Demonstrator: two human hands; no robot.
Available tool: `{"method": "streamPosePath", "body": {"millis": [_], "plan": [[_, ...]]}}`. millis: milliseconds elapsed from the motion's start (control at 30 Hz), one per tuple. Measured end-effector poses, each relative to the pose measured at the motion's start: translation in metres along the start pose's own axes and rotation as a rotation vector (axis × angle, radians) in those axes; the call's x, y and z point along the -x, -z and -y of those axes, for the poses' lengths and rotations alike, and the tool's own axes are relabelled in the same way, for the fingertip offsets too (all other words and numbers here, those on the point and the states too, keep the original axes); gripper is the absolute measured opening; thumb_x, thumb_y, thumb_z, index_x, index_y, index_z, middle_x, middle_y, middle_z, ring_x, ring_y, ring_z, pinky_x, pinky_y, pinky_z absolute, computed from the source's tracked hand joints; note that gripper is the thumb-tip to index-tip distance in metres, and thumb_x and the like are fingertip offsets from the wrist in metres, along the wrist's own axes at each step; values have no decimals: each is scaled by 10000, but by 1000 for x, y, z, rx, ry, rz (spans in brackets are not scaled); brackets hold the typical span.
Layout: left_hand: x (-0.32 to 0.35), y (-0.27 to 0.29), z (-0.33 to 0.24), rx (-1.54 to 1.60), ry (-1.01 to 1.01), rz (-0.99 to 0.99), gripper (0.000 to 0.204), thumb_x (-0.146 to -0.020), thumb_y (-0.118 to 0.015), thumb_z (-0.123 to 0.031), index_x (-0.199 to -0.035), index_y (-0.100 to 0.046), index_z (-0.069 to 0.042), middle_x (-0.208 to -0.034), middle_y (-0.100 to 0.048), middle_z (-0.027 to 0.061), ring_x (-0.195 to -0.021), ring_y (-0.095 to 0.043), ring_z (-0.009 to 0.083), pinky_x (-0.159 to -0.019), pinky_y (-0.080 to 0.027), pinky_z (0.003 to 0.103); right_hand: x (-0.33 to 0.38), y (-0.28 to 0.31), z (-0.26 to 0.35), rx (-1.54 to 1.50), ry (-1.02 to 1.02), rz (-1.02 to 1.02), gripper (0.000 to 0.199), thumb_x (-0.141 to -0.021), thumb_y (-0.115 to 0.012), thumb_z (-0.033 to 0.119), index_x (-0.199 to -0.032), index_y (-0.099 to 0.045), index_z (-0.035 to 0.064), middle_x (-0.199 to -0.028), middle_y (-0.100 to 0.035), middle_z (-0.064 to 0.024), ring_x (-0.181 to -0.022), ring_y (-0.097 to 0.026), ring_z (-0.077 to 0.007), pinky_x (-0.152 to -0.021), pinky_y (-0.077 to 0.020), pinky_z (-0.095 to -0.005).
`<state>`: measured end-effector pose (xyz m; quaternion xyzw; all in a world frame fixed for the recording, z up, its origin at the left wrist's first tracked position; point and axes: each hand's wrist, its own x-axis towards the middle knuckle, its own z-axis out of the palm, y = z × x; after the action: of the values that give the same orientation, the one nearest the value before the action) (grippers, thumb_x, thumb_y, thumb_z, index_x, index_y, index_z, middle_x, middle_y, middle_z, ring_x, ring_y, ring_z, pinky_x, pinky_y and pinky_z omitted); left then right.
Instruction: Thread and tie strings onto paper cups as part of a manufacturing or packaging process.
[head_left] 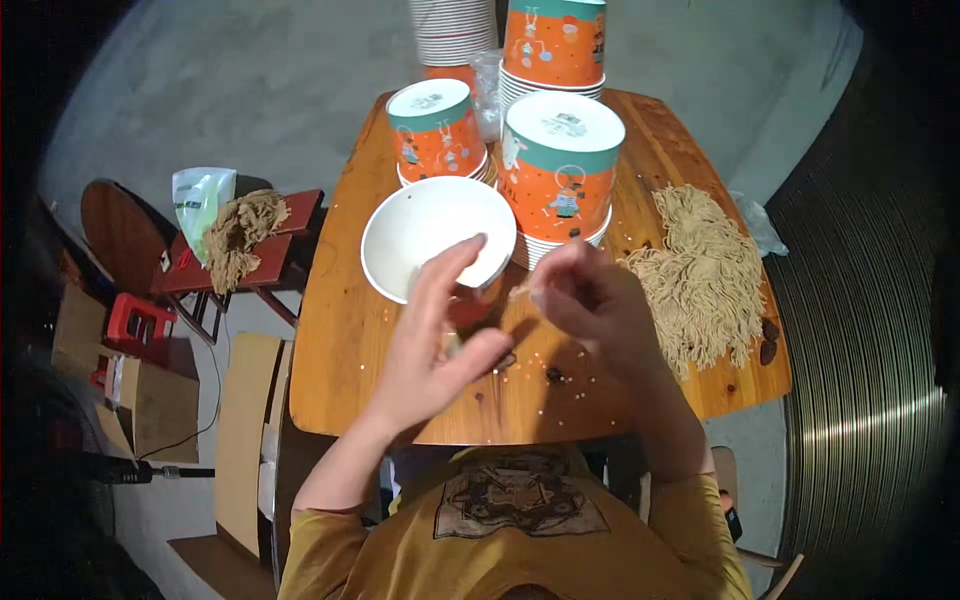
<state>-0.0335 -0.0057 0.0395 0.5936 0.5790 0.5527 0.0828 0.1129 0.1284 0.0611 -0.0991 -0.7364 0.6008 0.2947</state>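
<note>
A paper tub [395, 225], white inside with an orange outer wall, leans with its mouth toward me. My left hand [435, 325] is in front of its lower rim, fingers stretched and thumb apart, with nothing seen in it. To the right, my right hand [600, 305] is raised over the table with fingers curled and thumb tip near the forefinger. A faint pale bit shows by its fingertips, too blurred to name. Beyond that hand stands an upside-down stack of orange and green paper tubs [560, 175]. A heap of beige strands [705, 285] lies to its right.
More stacked tubs [435, 130] stand at the back of the wooden table [335, 340]. White crumbs and dark bits are scattered near its front edge. A red bench [300, 215] at left bears brown strands [240, 235] and a plastic bag [200, 200]. A cardboard box [165, 410] stands lower left.
</note>
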Motion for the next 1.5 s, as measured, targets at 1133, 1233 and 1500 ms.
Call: {"method": "streamPosePath", "body": {"millis": [1133, 1233, 1500], "plan": [[2, 30, 1, -802, -157, 103, 323, -765, -728, -195, -1001, -579, -32, -984, -537, 119, -944, -513, 300, -808, -400, 414, 23, -52, -63, -5, -134, -279, 64, -865, -627, 74, -844, -581, 35, -643, -581, 3, -570, -546, -57, -516, -444, -256], [-3, 27, 16, -732, -116, 159, 242, -793, -686, -122, -993, -585, -32, -914, -555, 108, -898, -541, 291, -782, -409, 396, 17, -59, -87, 225, 41, -406, 87, -840, -643, 63, -838, -559, 36, -631, -581, -28, -532, -574, -107, -494, -457, -279], [-6, 14, 16, -687, -39, 171, 197, -800, -657, -71, -991, -622, -41, -798, -568, 91, -775, -565, 260, -689, -398, 377, 2, -75, -103, 346, 254, -568, 151, -808, -658, 35, -846, -512, 40, -666, -578, -61, -559, -613, -189, -510, -479, -321]]}}
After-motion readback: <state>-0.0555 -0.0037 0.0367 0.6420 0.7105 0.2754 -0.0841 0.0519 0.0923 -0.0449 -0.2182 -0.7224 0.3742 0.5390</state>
